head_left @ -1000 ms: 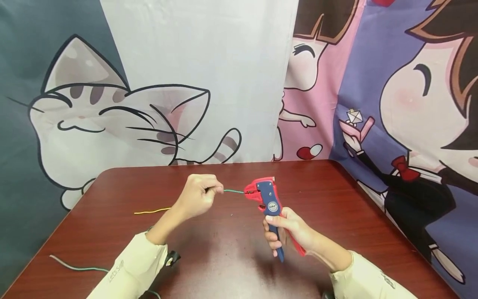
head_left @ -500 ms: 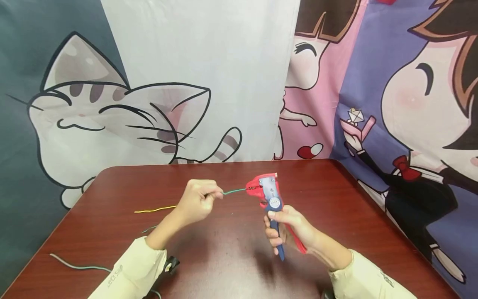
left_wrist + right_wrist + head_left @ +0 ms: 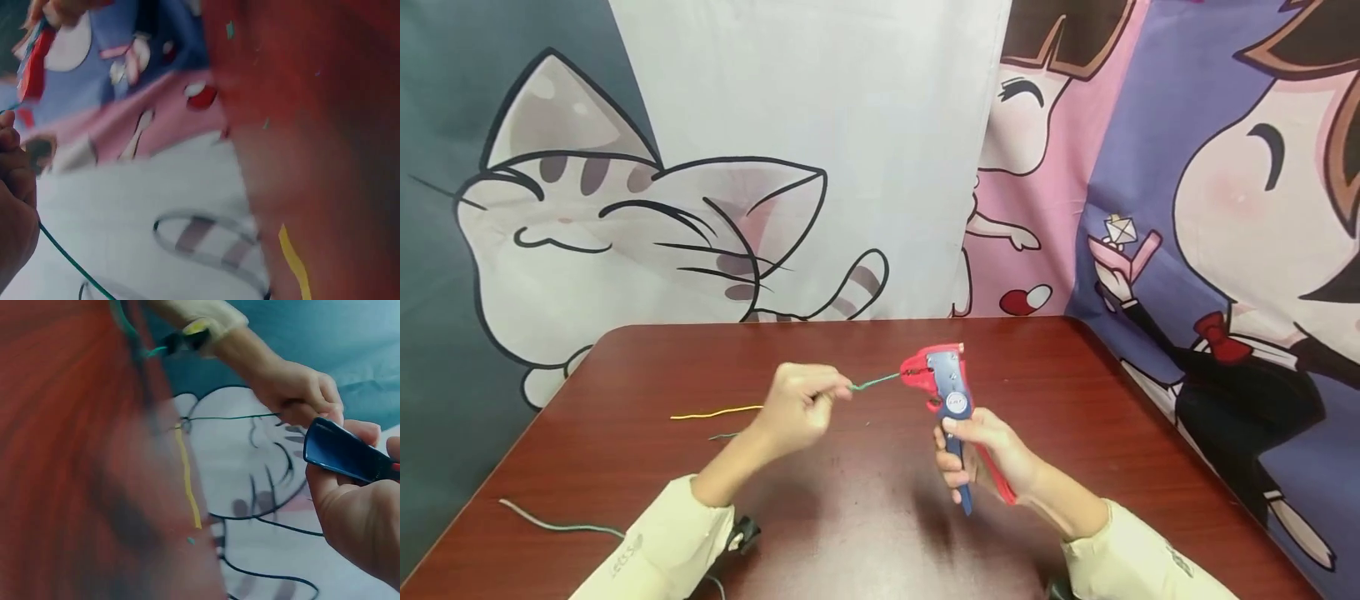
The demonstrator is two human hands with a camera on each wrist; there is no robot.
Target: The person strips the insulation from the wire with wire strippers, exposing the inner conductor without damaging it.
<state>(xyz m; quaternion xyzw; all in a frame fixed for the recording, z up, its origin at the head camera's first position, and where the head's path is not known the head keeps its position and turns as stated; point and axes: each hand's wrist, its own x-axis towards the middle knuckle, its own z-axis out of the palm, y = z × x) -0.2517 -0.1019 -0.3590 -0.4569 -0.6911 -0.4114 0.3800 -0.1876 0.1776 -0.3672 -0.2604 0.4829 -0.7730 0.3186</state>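
My left hand pinches a green wire between thumb and fingers. The wire slants slightly upward to the nose of a red and blue wire stripper, where its end is hidden. My right hand grips the stripper's handles, thumb on the blue one. The tool stands upright above the table. In the left wrist view, the wire's tail trails from the left hand. The right wrist view shows the blue handle in the right hand.
On the brown table, a yellow wire lies behind the left forearm. Another green wire runs under the left sleeve. Small green scraps dot the tabletop. A cartoon-printed cloth hangs behind the table.
The left hand has dropped slightly and the stripper has shifted a little right and up. More green wire shows between them, now slanted instead of nearly level. The head view has tilted down slightly.
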